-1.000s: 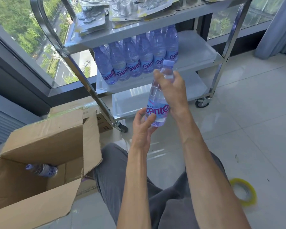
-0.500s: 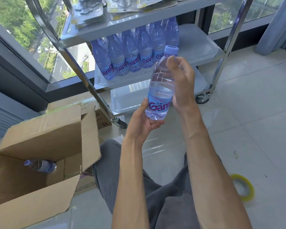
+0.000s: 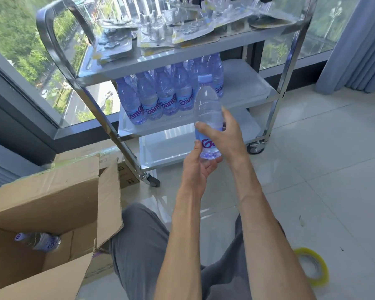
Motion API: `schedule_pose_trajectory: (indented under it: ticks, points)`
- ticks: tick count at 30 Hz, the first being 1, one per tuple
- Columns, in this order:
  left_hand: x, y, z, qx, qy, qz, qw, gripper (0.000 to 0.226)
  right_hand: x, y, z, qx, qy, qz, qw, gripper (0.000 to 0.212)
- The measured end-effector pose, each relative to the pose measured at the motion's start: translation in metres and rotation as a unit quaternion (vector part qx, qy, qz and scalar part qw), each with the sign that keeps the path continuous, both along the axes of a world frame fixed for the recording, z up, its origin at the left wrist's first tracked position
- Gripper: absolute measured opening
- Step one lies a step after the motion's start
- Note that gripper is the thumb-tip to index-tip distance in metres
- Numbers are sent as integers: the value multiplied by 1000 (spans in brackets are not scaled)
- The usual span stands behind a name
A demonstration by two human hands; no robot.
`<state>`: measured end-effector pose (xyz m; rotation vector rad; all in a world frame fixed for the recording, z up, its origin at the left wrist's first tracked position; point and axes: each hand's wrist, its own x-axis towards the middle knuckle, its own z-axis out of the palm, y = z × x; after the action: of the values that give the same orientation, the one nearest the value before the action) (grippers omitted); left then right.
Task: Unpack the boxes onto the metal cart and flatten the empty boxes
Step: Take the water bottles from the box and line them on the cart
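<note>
— Right hand (image 3: 226,135)?
— Wrapped round the middle of a bottle (image 3: 208,109), thumb across the label, cap up.
— Left hand (image 3: 198,167)?
— Cupped under the bottle's base, fingers curled against its bottom.
— Where held?
— Upright, in front of the cart (image 3: 204,57), level with its middle shelf.
— On that shelf?
— A row of bottles (image 3: 160,100), standing close together toward 9 o'clock of the held one.
— Top shelf?
— Piled with clear blister packs (image 3: 160,33).
— Lowest shelf?
— Bare metal where visible.
— The box (image 3: 52,204)?
— Down at 8 o'clock, flaps open, one bottle inside (image 3: 39,242) lying on its side.
— Behind it?
— Another carton (image 3: 126,178), against the cart's near wheel.
— Elsewhere on the floor?
— A tape roll (image 3: 313,267), at 5 o'clock, beside the right forearm.
</note>
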<state>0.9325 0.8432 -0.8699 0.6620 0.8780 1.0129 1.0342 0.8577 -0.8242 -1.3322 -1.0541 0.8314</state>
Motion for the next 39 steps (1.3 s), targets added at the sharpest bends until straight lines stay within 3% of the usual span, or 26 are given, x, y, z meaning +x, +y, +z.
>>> schedule_pose_trajectory:
  ticks: [4, 8, 13, 18, 21, 26, 32, 35, 39]
  points:
    - [20, 10, 3, 15, 61, -6, 998, 39, 9, -3, 2, 23, -41, -135, 990, 31]
    - [40, 48, 19, -5, 182, 41, 983, 27, 9, 20, -2, 5, 67, -223, 973, 29]
    - [58, 106, 35, 60, 440, 96, 891, 53, 27, 70, -18, 19, 76, -232, 969, 43]
    - [82, 177, 40, 140, 524, 116, 832, 25, 73, 134, -34, 17, 60, -279, 958, 65]
    - [101, 215, 40, 162, 581, 100, 791, 24, 102, 175, -41, 5, 38, -288, 957, 71]
    - [121, 259, 32, 137, 570, 167, 793, 35, 136, 235, -58, 21, -17, -233, 972, 59]
    - [122, 284, 2, 59, 569, 237, 785, 53, 144, 278, -76, 38, -26, -148, 988, 63]
    - [128, 297, -8, 57, 570, 246, 782, 50, 152, 283, -84, 66, -28, -138, 988, 60]
    - [132, 301, -11, 33, 562, 247, 789, 49, 153, 275, -118, 35, -92, -163, 982, 52]
